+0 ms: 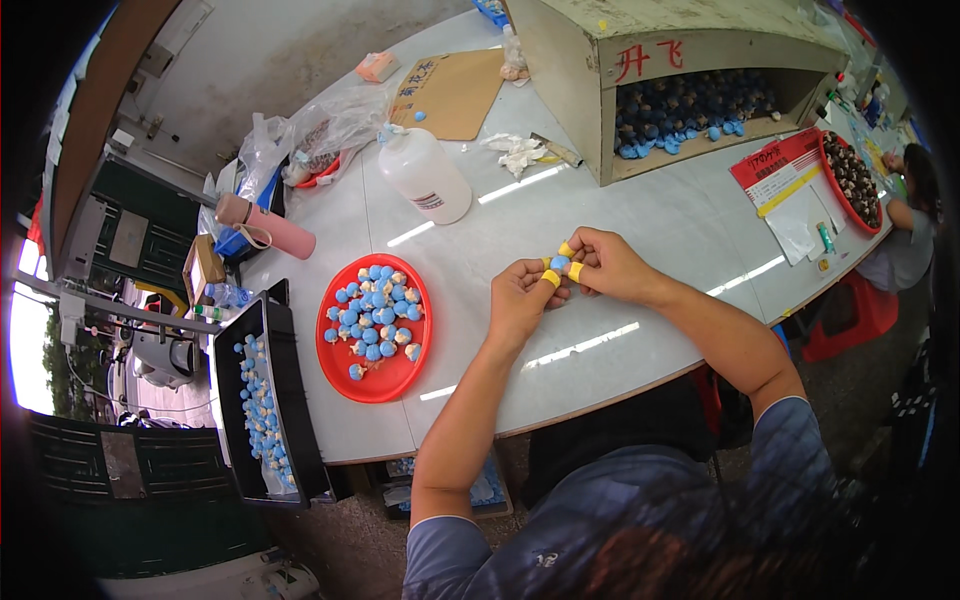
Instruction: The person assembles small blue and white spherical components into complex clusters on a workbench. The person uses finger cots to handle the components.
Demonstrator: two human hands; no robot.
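Between the fingertips of both hands is a small blue ball-like piece (559,263), held above the grey table. My left hand (522,292) pinches it from the left, with yellow coverings on the fingertips. From the right, my right hand (612,266) grips the same piece, its thumb and finger also wrapped in yellow. To the left of my hands, a round red tray (424,345) carries a heap of similar blue pieces (378,308) with cream-coloured parts. The fingers hide much of the held piece.
A black bin (300,400) with more blue pieces stands at the table's left edge. Behind are a white bottle (425,178), a pink flask (270,228), cardboard (450,95) and a box-like cabinet (590,90) full of blue pieces. Another person (905,245) sits far right by a red basin (835,165).
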